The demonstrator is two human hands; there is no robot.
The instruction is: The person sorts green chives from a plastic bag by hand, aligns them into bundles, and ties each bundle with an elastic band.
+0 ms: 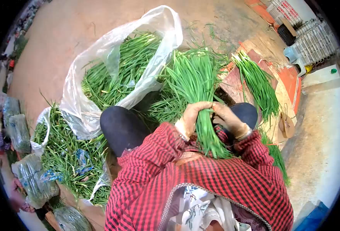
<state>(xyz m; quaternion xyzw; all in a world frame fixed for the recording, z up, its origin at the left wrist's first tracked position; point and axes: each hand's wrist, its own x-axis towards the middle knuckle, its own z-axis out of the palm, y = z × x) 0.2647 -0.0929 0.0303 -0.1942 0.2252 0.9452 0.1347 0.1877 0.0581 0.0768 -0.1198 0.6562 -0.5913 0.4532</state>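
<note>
Between my knees, a large bunch of long green stalks (195, 75) is gripped at its middle. My left hand (193, 116) wraps round it from the left, fingers closed. My right hand (228, 118) closes on the same bunch from the right, its fingers meeting the left ones. The ends of the bunch hang down over my lap. Just beyond it on the left, an open clear plastic bag (168, 23) holds more stalks (139, 57). To the right, another bunch (256, 82) lies across a reddish board (237, 85).
Loose greens (71, 154) fill a second bag at the lower left. Plastic-wrapped bundles (33, 179) lie along the left edge. A sandal (286, 125) is on the right, with white crates (314, 40) farther up and a blue item (312, 217) at the lower right.
</note>
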